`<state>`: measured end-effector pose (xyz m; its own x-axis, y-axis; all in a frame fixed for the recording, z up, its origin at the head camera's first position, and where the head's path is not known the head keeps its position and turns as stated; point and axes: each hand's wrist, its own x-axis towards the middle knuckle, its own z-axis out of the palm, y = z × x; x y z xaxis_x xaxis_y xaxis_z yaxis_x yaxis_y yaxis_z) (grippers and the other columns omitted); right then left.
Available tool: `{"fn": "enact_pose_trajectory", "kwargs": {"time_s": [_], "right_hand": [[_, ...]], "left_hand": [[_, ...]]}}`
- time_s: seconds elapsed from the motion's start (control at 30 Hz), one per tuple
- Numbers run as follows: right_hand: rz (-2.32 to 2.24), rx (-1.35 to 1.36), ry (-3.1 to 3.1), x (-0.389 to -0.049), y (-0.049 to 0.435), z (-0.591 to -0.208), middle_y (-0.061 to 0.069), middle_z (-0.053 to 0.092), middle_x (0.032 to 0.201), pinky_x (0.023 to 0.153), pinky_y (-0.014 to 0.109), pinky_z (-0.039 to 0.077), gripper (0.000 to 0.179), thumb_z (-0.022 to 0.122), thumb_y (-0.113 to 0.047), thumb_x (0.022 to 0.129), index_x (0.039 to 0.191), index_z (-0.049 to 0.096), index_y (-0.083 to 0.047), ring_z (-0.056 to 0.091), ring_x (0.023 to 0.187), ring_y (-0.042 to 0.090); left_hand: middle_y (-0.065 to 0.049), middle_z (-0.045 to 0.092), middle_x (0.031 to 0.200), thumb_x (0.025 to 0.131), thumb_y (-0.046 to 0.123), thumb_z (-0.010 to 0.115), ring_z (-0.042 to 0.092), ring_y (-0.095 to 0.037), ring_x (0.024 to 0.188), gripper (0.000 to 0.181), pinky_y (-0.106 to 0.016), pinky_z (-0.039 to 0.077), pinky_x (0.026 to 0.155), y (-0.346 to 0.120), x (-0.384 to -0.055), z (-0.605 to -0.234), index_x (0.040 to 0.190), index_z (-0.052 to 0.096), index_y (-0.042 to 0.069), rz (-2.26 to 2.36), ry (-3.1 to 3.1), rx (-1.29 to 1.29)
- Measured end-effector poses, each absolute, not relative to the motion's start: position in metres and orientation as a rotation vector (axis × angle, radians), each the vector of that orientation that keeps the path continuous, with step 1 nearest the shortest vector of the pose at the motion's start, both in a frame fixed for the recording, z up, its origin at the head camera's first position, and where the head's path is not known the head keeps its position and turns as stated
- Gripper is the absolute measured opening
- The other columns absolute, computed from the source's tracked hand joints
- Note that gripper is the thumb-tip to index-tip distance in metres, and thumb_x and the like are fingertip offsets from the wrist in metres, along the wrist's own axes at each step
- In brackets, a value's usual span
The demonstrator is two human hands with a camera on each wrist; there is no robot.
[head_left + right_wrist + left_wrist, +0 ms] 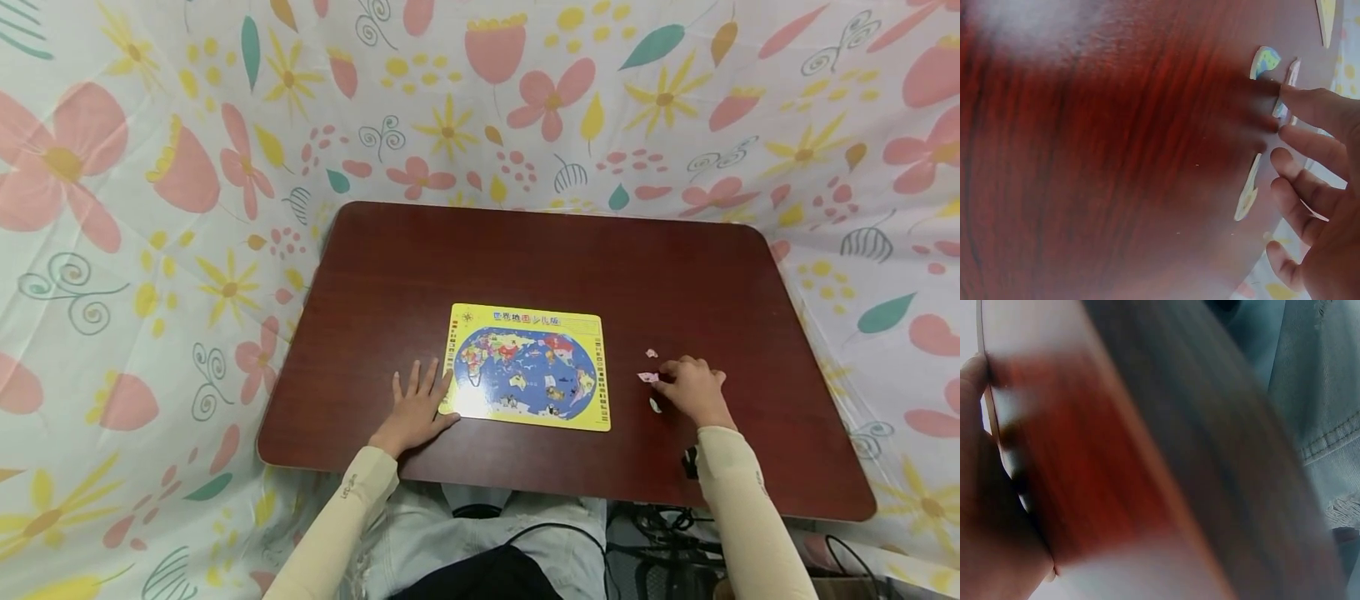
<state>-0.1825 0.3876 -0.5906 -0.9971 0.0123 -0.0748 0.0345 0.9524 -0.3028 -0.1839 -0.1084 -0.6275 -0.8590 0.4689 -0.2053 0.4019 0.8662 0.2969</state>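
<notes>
A yellow-bordered world map puzzle board [525,423] lies flat on the table. My left hand [416,412] rests with spread fingers at the board's left edge, the thumb by its lower corner; in the left wrist view that hand [991,512] appears beside the blurred table edge. On the right, my right hand [693,390] pinches a pink puzzle piece [647,377] between thumb and index finger. In the right wrist view the pink piece [1293,75] stands tilted at the fingertips [1291,97]. A green puzzle piece [655,406] and a small pink puzzle piece [652,353] lie on either side.
The dark red-brown table [525,250] has rounded corners. A flower-printed cloth [450,100] hangs behind and beside it. Below the front edge are the person's light trousers [420,533] and black cables [667,521]. A small black object [690,462] sits by the right wrist.
</notes>
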Motion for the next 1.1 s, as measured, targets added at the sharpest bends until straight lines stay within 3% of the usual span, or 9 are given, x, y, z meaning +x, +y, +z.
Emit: {"fn": "enact_pose_trajectory", "kwargs": {"time_s": [0.13, 0.37, 0.77, 1.1], "right_hand": [[-0.512, 0.044, 3.033, -0.182, 0.390, -0.594, 0.020, 0.057, 0.093, 0.074, 0.066, 0.022, 0.026, 0.069, -0.018, 0.082, 0.100, 0.068, -0.001, 0.046, 0.095, 0.044], [-0.527, 0.031, 3.033, -0.182, 0.392, -0.600, 0.019, 0.055, 0.094, 0.071, 0.061, 0.025, 0.035, 0.068, -0.018, 0.083, 0.115, 0.064, -0.006, 0.047, 0.094, 0.041], [-0.514, -0.106, 3.104, -0.182, 0.398, -0.601, 0.014, 0.056, 0.087, 0.068, 0.062, 0.030, 0.022, 0.071, -0.020, 0.080, 0.096, 0.069, -0.006, 0.049, 0.089, 0.040], [-0.536, -0.242, 3.155, -0.181, 0.399, -0.600, 0.012, 0.057, 0.086, 0.066, 0.057, 0.032, 0.022, 0.073, -0.018, 0.076, 0.092, 0.069, -0.003, 0.052, 0.085, 0.037]], "left_hand": [[-0.005, -0.012, 0.154, 0.088, 0.067, 0.034, -0.017, -0.033, 0.137, 0.080, -0.063, -0.012, 0.099, -0.109, -0.185, -0.628, 0.150, 0.003, 0.027, 0.347, 2.778, 0.654], [-0.007, -0.009, 0.154, 0.088, 0.066, 0.037, -0.015, -0.035, 0.138, 0.081, -0.064, -0.010, 0.099, -0.108, -0.183, -0.626, 0.150, 0.005, 0.025, 0.375, 2.776, 0.663], [-0.005, -0.012, 0.154, 0.088, 0.066, 0.036, -0.017, -0.033, 0.137, 0.080, -0.063, -0.012, 0.099, -0.109, -0.184, -0.629, 0.150, 0.004, 0.027, 0.356, 2.775, 0.646], [-0.006, -0.012, 0.154, 0.088, 0.067, 0.035, -0.017, -0.034, 0.137, 0.080, -0.063, -0.012, 0.099, -0.109, -0.185, -0.630, 0.150, 0.003, 0.028, 0.353, 2.772, 0.659]]}}
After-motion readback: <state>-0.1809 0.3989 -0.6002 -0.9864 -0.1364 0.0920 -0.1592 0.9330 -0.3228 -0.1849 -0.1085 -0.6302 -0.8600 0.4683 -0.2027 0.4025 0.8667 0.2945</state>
